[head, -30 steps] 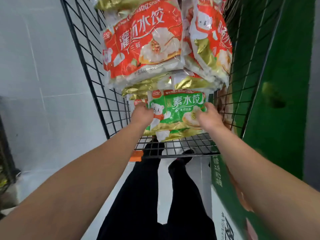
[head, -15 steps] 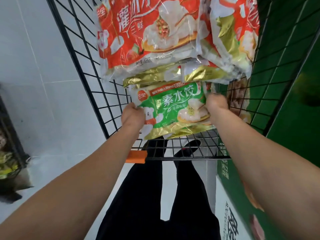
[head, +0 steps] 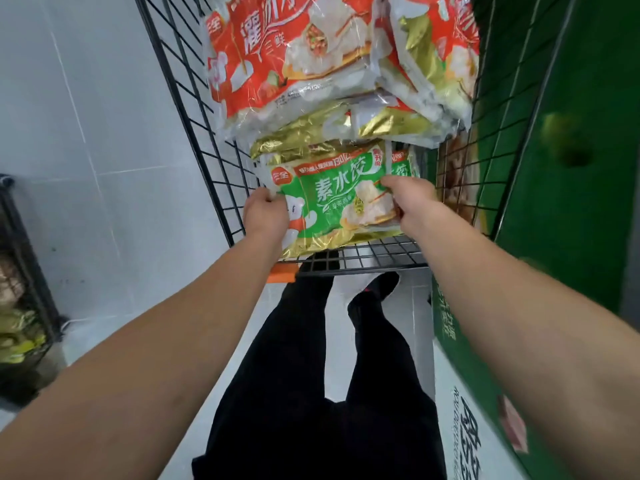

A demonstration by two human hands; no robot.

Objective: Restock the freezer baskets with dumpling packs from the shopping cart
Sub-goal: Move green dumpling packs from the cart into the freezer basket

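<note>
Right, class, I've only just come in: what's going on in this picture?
A person is leaning over a black wire shopping cart stacked with frozen dumpling packs. Their left hand and right hand grip opposite ends of a green dumpling pack at the near end. Red dumpling packs are piled behind it. No freezer basket shows clearly.
</note>
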